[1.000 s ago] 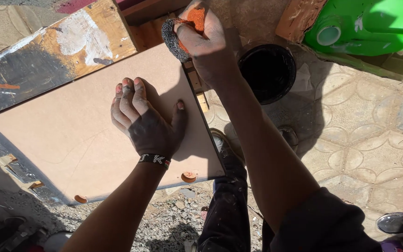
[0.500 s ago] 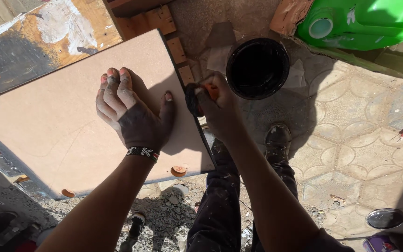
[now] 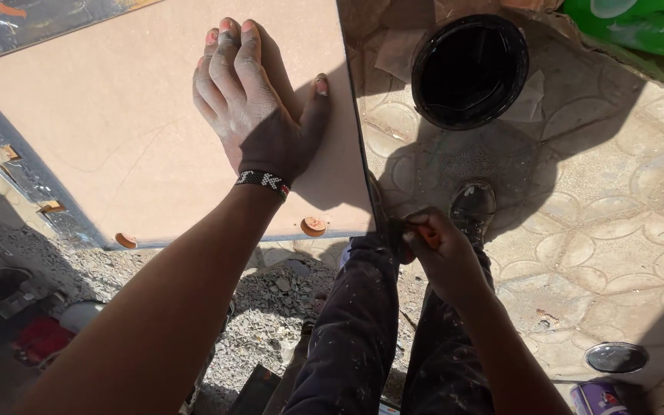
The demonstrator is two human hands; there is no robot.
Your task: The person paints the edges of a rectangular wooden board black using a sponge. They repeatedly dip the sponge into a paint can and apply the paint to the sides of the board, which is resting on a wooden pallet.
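A pale brown board (image 3: 117, 123) lies flat in front of me. My left hand (image 3: 259, 107) presses palm-down on it near its right edge, fingers together, a beaded band at the wrist. My right hand (image 3: 443, 250) is closed around a dark scouring pad with an orange part (image 3: 413, 230), held against the board's near right corner edge, just above my dark, paint-flecked trousers (image 3: 363, 323).
A round black tub (image 3: 469, 71) stands on the patterned paving right of the board. A green plastic jug (image 3: 639, 27) lies at the top right. My shoe (image 3: 473, 206) is below the tub. A shiny lid (image 3: 616, 357) lies at the bottom right; gravel (image 3: 270, 307) lies under the board's near edge.
My right hand has slid the scouring pad down along the board's right edge, from its far corner to its near corner. The left hand has stayed pressed on the board.
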